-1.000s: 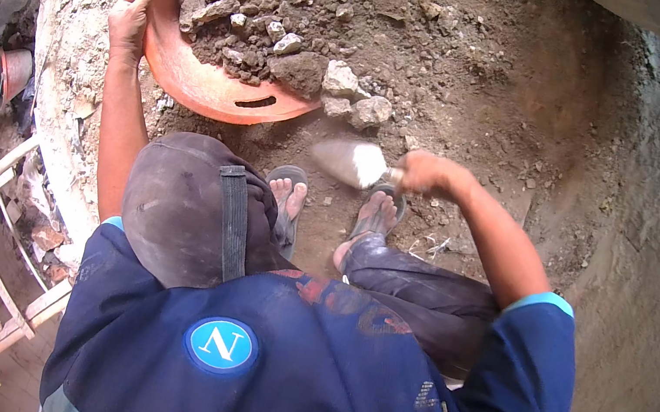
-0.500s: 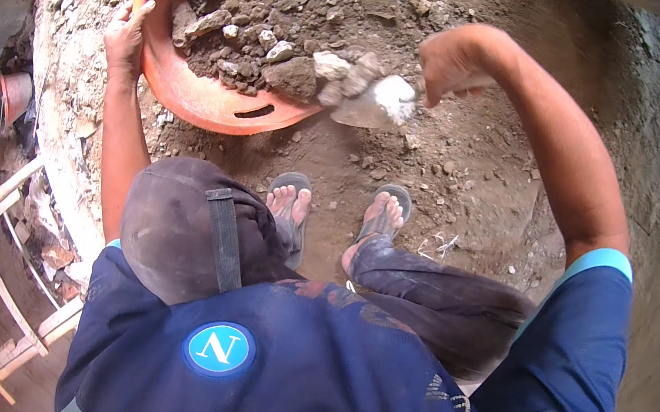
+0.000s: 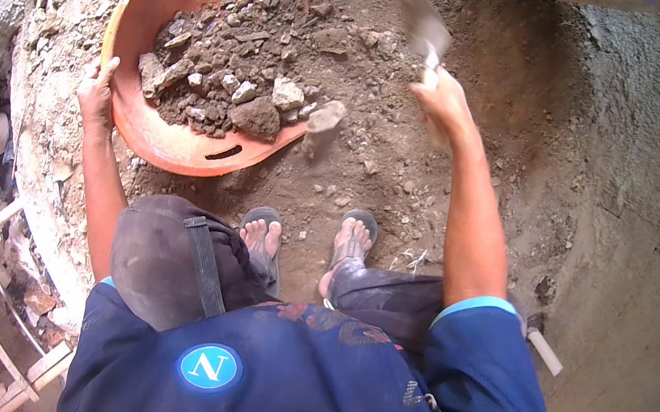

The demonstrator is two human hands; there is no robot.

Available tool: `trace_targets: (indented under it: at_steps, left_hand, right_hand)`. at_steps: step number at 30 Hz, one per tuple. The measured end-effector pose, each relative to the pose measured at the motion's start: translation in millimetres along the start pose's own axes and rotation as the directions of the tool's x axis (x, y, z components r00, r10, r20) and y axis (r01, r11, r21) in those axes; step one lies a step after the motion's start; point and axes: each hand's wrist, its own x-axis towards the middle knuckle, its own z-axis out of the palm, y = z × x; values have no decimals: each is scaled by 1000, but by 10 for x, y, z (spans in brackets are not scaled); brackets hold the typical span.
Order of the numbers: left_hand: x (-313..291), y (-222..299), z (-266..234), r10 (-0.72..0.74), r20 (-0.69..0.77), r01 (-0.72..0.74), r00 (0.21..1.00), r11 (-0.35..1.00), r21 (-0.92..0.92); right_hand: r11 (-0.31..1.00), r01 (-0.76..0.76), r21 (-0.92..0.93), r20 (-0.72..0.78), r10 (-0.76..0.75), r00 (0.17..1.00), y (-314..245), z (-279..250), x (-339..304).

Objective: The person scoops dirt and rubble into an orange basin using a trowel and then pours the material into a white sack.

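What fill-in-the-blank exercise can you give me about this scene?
The left hand grips the curved orange plastic tub along the tub's ____ side in the picture.
The right hand holds the grey-bladed trowel by its ____.
The round light-blue badge sits on the dark blue ____.
Missing words: left; handle; shirt.

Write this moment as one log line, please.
left hand: on rim of orange tub; right hand: holding trowel, clear of tub; tub: rubble inside
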Motion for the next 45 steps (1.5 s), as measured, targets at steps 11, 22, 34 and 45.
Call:
trace_targets:
  at_steps: [11, 22, 34, 45]
  left_hand:
    - [-75, 188, 197, -71, 20, 72, 997, 992, -105]
    - [20, 81, 161, -15, 37, 16, 999, 1000, -10]
    - [-78, 42, 110, -35, 1, 35, 999, 996, -82]
    - [7, -137, -170, -28, -54, 27, 998, 999, -23]
  right_hand:
    - [948, -319, -17, -149, 313, 938, 513, 1306, -197]
    - [983, -131, 131, 42, 126, 991, -555, 1938, -622]
    - [674, 709, -205, 5, -724, 690, -1128, 1597, -251]
    - [880, 279, -384, 830, 196, 523, 314, 637, -651]
